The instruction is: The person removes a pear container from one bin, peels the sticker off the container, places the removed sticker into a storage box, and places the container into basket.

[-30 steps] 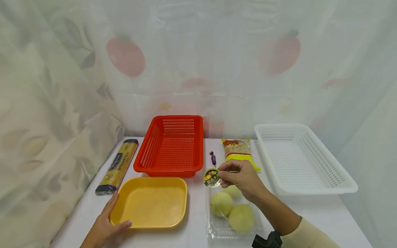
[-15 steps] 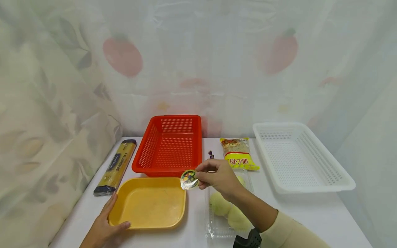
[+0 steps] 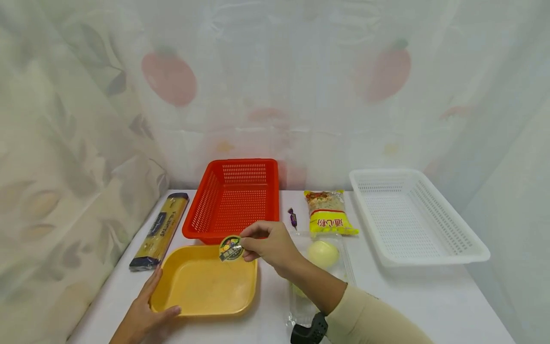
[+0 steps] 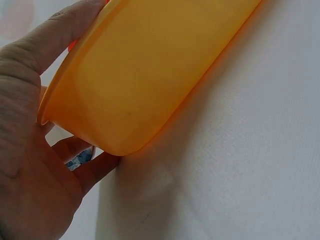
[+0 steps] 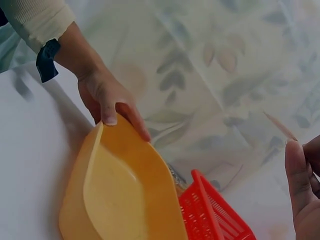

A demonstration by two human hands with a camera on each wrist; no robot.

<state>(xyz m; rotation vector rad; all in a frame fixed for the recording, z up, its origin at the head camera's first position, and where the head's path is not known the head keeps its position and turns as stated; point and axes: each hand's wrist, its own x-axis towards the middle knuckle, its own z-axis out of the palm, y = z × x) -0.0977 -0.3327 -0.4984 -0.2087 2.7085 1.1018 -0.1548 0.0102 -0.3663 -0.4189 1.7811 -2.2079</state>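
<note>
Pinched in right hand, round sticker poised over yellow tray's far rim (left hand gripping near corner).

The tray is plain yellow, the basket behind it red, the far-right basket white. The round sticker is black with orange and yellow print. The spaghetti pack is gold and navy. The curtain shows pale red fruit and grey leaves.
</note>
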